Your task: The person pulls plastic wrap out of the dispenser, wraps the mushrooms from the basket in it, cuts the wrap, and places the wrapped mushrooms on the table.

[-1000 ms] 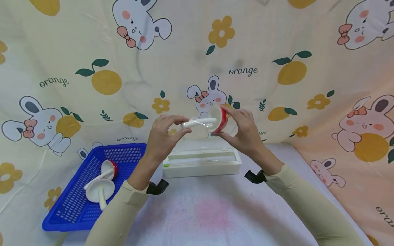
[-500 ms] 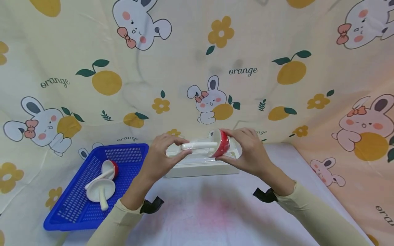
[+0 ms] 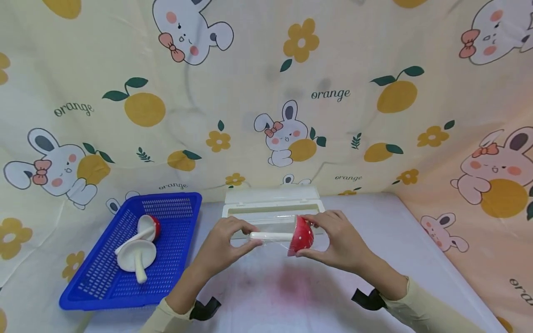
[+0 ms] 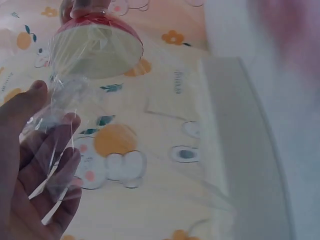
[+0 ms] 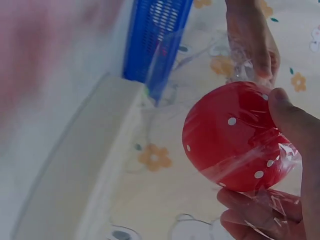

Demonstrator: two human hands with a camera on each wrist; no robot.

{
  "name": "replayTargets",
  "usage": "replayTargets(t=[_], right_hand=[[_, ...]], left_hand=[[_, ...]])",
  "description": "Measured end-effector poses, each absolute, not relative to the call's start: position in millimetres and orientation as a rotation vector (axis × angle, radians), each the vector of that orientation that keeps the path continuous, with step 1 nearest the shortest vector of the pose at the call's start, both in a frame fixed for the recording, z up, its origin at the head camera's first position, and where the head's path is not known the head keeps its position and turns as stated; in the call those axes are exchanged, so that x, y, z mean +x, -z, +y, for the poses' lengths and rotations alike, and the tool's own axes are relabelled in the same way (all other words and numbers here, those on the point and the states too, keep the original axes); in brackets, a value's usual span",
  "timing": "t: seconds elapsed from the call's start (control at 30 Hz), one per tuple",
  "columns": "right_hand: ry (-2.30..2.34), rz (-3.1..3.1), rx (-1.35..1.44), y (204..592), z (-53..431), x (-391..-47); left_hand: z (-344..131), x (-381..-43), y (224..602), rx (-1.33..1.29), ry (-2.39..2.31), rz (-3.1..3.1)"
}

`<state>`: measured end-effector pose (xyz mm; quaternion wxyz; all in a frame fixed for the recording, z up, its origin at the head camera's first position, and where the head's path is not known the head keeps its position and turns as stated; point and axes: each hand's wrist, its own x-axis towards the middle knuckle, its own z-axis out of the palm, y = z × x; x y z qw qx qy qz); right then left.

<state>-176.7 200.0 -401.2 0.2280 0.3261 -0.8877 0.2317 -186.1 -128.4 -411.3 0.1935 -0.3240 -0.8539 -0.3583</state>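
The red-capped mushroom (image 3: 281,237), with clear film (image 4: 75,95) around it, lies level between both hands, stem toward nine o'clock, cap toward three. We see the left hand (image 3: 225,243) pinching the stem's end and the right hand (image 3: 340,243) gripping the cap between thumb and fingers. The white box (image 3: 272,195) stands beyond, toward twelve; the blue basket (image 3: 175,245), toward nine, holds two more mushrooms (image 3: 130,264).

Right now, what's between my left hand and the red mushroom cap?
The white stem runs from your left hand to the red cap in the head view. The left wrist view shows clear film along that stretch too.
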Motion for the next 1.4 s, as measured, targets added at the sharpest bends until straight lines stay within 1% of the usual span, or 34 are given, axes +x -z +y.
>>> replayTargets(t=[0.2,0.4,0.67,0.8,0.97,1.2,1.3,1.4], right_hand=[[-0.680,-2.489,0.952,433,202,-174],[-0.700,-2.565,0.960,468,203,-176],[-0.754,-2.677,0.942,497,202,-183],[-0.795,-2.732,0.942,507,203,-188],[-0.918,-2.807,0.922,512,203,-198],[-1.125,-2.884,0.794,516,201,-211],[-1.095,-2.882,0.766,518,198,-214],[-0.924,-2.850,0.770,520,196,-215]], left_hand=[[-130,-180,442,-0.914,1.069,-2.526],[-129,-183,470,-0.911,1.111,-2.661],[-123,-189,496,-0.882,1.102,-2.811],[-122,-194,505,-0.887,1.059,-2.845],[-118,-202,511,-0.824,1.067,-2.875],[-114,-210,519,-0.716,1.185,-2.897],[-113,-213,521,-0.677,1.241,-2.892],[-113,-217,524,-0.647,1.264,-2.893]])
